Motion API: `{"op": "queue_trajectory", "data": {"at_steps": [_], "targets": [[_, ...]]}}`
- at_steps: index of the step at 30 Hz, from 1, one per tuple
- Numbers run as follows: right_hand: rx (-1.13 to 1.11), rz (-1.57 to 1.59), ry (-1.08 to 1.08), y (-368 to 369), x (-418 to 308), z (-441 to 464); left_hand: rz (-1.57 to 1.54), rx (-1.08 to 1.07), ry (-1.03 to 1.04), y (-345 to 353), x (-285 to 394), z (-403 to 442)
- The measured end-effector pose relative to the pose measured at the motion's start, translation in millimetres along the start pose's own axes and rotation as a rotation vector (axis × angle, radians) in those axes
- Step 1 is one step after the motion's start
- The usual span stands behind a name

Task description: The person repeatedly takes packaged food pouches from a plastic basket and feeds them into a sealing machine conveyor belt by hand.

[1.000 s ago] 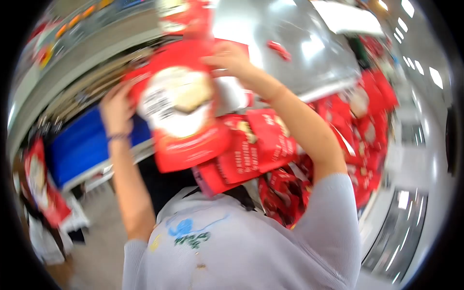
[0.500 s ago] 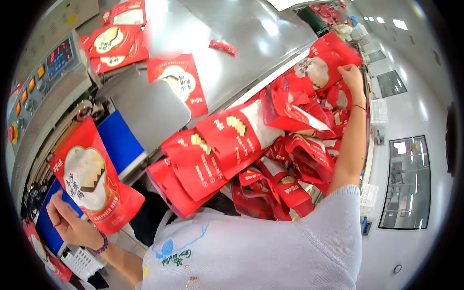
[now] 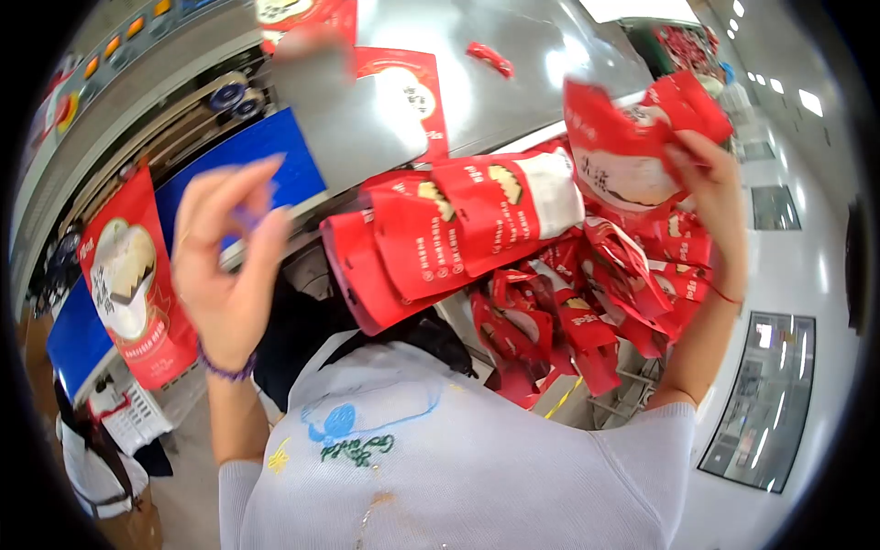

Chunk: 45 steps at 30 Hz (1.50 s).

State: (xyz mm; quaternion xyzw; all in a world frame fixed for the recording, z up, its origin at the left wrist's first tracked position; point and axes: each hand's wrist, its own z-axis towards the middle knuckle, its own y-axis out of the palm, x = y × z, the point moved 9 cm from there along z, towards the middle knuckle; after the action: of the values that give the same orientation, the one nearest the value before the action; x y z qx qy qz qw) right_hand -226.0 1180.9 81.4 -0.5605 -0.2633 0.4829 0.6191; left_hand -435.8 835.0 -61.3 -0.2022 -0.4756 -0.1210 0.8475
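Note:
My left hand (image 3: 225, 266) is raised over the blue conveyor belt (image 3: 247, 165), fingers apart and somewhat blurred, with nothing seen in it. Left of it, a filled red pouch (image 3: 128, 275) with a white printed panel rests against the belt. At the right, my right hand (image 3: 710, 174) pinches the edge of another red pouch (image 3: 623, 151), lifted and tilted above a heap of similar pouches (image 3: 596, 302). Between my hands, several overlapping red pouches (image 3: 440, 225) lie in a row in front of my body.
A steel table (image 3: 513, 101) extends behind, with flat pouches (image 3: 312, 23) and a small red packet (image 3: 490, 60) on it. The sealing machine (image 3: 119, 55) with buttons stands at the left. A white basket (image 3: 133, 417) sits below the belt. Another person's blurred hand (image 3: 312, 46) shows at the top.
My left hand has moved up and right, away from the pouch at the belt. My right hand has lifted a pouch off the heap and drawn it leftward. The view has shifted.

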Motion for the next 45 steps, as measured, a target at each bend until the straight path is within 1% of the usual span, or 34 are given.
{"op": "queue_trajectory", "data": {"at_steps": [1,2,4,6,7,8,10,12,13,14,16,17,18,20,21,22,24,25,26,27,30,32,33,35,36,37,38,39,40,41,42,43,44,45], "targets": [[0.030,0.005,0.017,-12,-24,1,-0.006,-0.040,0.048,9,5,7],[-0.018,0.190,0.044,-13,-44,4,-0.017,-0.077,0.097,19,10,14],[-0.259,0.394,-0.198,2,-105,12,-0.291,-0.100,0.115,42,11,22],[-0.294,0.365,-0.342,31,-131,18,-0.552,-0.152,0.055,55,13,27],[-0.241,0.445,-0.529,39,-162,17,-0.758,-0.172,-0.049,60,3,22],[-0.241,0.441,-0.557,52,-158,26,-0.698,-0.203,-0.020,55,-10,22],[-0.242,0.533,-0.255,86,-141,50,-0.636,0.042,-0.271,36,-37,17],[-0.175,0.727,-0.116,119,-121,73,-0.649,0.111,-0.309,33,-59,12],[-0.187,0.646,-0.082,134,-114,80,-0.681,0.157,-0.338,30,-67,12],[-0.195,0.483,-0.035,144,-112,85,-0.632,0.131,-0.417,33,-71,11],[-0.245,0.542,-0.145,170,-107,101,-0.577,0.025,-0.547,47,-88,5],[-0.240,0.571,-0.175,177,-108,105,-0.542,0.035,-0.491,49,-88,11],[-0.250,0.576,-0.181,186,-105,110,-0.538,0.044,-0.498,52,-100,14],[-0.273,0.577,-0.006,213,-79,125,-0.533,0.167,-0.561,52,-139,20],[-0.284,0.500,-0.042,231,-68,131,-0.427,0.160,-0.600,51,-155,22],[-0.281,0.540,-0.025,248,-64,134,-0.418,0.175,-0.598,50,-164,27],[-0.405,0.673,0.249,287,-37,142,-0.482,0.140,-0.833,63,-193,22],[-0.412,0.677,0.243,300,-37,147,-0.499,0.130,-0.868,66,-204,23],[-0.404,0.773,0.272,309,-36,147,-0.496,0.135,-0.872,68,-211,24],[-0.395,0.868,0.301,315,-37,148,-0.448,0.191,-0.864,62,-213,25],[-0.409,0.905,0.342,326,-52,155,-0.354,0.297,-0.851,43,-222,26],[-0.427,0.932,0.333,326,-72,159,-0.241,0.248,-0.870,23,-232,26],[-0.447,0.955,0.325,327,-84,159,-0.175,0.276,-0.812,13,-231,28],[-0.468,0.992,0.293,337,-98,159,-0.154,0.317,-0.779,-4,-238,23],[-0.450,0.904,0.243,364,-80,171,-0.150,0.326,-0.750,-9,-237,21],[-0.461,1.072,0.276,347,-99,164,0.009,0.252,-0.588,-15,-243,29],[-0.490,1.046,0.249,367,-106,169,0.147,0.211,-0.432,-27,-250,25],[-0.498,0.969,0.184,384,-118,172,-0.074,0.328,-0.718,-44,-245,6],[-0.445,0.882,0.153,363,-109,174,-0.302,0.305,-0.822,-28,-249,17],[-0.569,0.885,0.172,361,-138,171,-0.205,0.396,-0.844,-57,-249,5],[-0.685,1.118,0.186,368,-154,169,-0.117,0.412,-0.832,-88,-259,-12],[-0.674,1.229,0.203,330,-130,165,-0.147,0.363,-0.722,-84,-264,-11],[-0.503,1.101,0.040,304,-111,182,0.153,0.316,-0.717,-111,-234,-23],[-0.032,0.545,-0.253,284,-67,216,0.423,0.355,-0.608,-128,-195,-24]]}}
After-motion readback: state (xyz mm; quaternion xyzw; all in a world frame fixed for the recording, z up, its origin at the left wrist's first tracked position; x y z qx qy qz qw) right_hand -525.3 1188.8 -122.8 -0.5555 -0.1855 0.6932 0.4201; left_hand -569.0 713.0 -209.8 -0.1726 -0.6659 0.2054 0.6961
